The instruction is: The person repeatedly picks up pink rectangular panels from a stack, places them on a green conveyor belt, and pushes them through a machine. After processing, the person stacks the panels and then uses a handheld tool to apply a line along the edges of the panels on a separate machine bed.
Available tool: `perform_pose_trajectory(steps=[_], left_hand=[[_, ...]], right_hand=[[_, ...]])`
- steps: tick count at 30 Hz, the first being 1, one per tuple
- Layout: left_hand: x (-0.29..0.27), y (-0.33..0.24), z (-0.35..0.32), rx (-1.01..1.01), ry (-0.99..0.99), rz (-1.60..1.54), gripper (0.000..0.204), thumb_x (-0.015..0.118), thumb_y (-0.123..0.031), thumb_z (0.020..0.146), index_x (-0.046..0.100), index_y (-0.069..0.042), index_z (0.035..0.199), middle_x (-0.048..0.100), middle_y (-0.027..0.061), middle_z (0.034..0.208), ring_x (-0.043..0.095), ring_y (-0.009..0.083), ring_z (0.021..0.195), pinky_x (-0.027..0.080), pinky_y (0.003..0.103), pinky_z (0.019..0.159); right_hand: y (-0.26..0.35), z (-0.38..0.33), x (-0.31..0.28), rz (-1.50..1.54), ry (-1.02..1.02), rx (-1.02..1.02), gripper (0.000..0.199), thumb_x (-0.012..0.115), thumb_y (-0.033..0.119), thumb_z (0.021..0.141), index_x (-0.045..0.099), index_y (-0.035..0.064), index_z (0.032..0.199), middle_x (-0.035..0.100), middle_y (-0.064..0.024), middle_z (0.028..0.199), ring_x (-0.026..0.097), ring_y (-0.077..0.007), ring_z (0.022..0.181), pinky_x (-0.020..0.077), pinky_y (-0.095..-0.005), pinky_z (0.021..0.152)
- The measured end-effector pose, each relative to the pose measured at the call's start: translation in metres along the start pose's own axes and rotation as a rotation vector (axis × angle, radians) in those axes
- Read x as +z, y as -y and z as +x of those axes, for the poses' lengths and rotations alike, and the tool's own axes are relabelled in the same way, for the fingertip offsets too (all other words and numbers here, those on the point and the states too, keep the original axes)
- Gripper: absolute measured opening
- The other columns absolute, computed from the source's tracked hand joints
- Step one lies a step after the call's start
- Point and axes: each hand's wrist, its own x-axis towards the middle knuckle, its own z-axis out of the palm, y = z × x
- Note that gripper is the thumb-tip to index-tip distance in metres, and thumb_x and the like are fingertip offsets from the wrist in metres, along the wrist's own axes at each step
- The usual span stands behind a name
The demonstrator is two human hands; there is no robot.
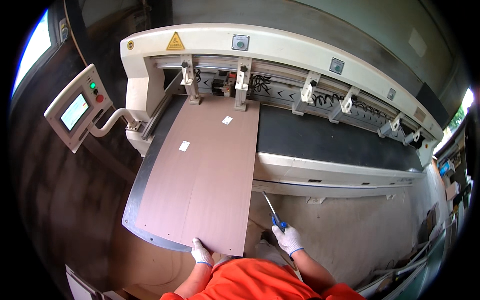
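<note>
Two pinkish-brown wood-grain panels (pixel 220 165) appear to lie side by side, a thin seam between them, each with a small white label. Their near ends have a few small dark holes. My left hand (pixel 201 251), in a white knit glove with a blue cuff, grips the near edge of the panels; its fingers beneath are hidden. Right of the panels, over the floor, my gloved right hand (pixel 288 240) is closed round an air blow gun (pixel 278 221). The gun has a long metal nozzle and blue parts, and the nozzle points forward, apart from the panels.
Across the back runs a long white machine (pixel 280 42) with clamps (pixel 241 90) standing over the panels' far end. Its black bed (pixel 320 135) extends right, and a grey rounded support (pixel 131 212) juts under the panels. At left, a control screen (pixel 75 111) hangs on an arm.
</note>
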Motion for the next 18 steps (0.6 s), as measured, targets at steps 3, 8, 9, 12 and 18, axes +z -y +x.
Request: perform_pose_trajectory(steps=[3, 8, 9, 12, 18], left_hand=[[0.004, 0.007, -0.001, 0.09, -0.045, -0.071, 0.055, 0.058, -0.045, 0.107, 0.053, -0.005, 0.145, 0.063, 0.0121, 0.137, 0.067, 0.0294, 0.115, 0.062, 0.048, 0.091], [0.022, 0.013, -0.004, 0.286, -0.167, -0.023, 0.052, 0.055, -0.039, 0.11, 0.057, 0.005, 0.139, 0.067, 0.0114, 0.133, 0.065, 0.0239, 0.115, 0.053, 0.039, 0.102], [0.024, 0.014, -0.005, 0.306, -0.176, -0.035, 0.052, 0.055, -0.039, 0.11, 0.057, 0.005, 0.139, 0.067, 0.0115, 0.133, 0.065, 0.0239, 0.115, 0.053, 0.039, 0.102], [0.026, 0.017, -0.005, 0.324, -0.223, -0.053, 0.054, 0.056, -0.04, 0.11, 0.058, 0.006, 0.138, 0.067, 0.0124, 0.134, 0.065, 0.0239, 0.116, 0.053, 0.04, 0.103], [0.023, 0.03, 0.0, 0.222, -0.181, -0.202, 0.064, 0.057, -0.051, 0.109, 0.059, 0.004, 0.141, 0.066, 0.0135, 0.139, 0.065, 0.0265, 0.121, 0.053, 0.041, 0.106]], right_hand=[[-0.003, 0.036, -0.021, -0.006, 0.016, -0.023, 0.056, 0.065, 0.059, 0.096, 0.075, 0.0063, 0.112, 0.075, -0.0264, 0.101, 0.071, -0.047, 0.101, 0.0556, -0.0536, 0.087], [-0.069, 0.128, -0.041, 0.111, 0.023, 0.117, 0.053, 0.067, 0.056, 0.095, 0.074, 0.0052, 0.105, 0.076, -0.0231, 0.094, 0.072, -0.0447, 0.095, 0.0553, -0.0516, 0.083], [-0.076, 0.14, -0.044, 0.115, 0.034, 0.102, 0.052, 0.067, 0.056, 0.095, 0.074, 0.0049, 0.103, 0.076, -0.0226, 0.092, 0.072, -0.0447, 0.094, 0.0551, -0.0517, 0.082], [-0.066, 0.156, -0.071, 0.068, 0.201, -0.02, 0.051, 0.067, 0.054, 0.095, 0.073, 0.0041, 0.1, 0.075, -0.0208, 0.084, 0.074, -0.0416, 0.085, 0.0556, -0.0507, 0.077], [-0.074, 0.211, -0.082, 0.345, 0.128, 0.077, 0.041, 0.074, 0.043, 0.095, 0.069, 0.0038, 0.087, 0.065, -0.0051, 0.063, 0.063, -0.0171, 0.055, 0.0482, -0.038, 0.054]])
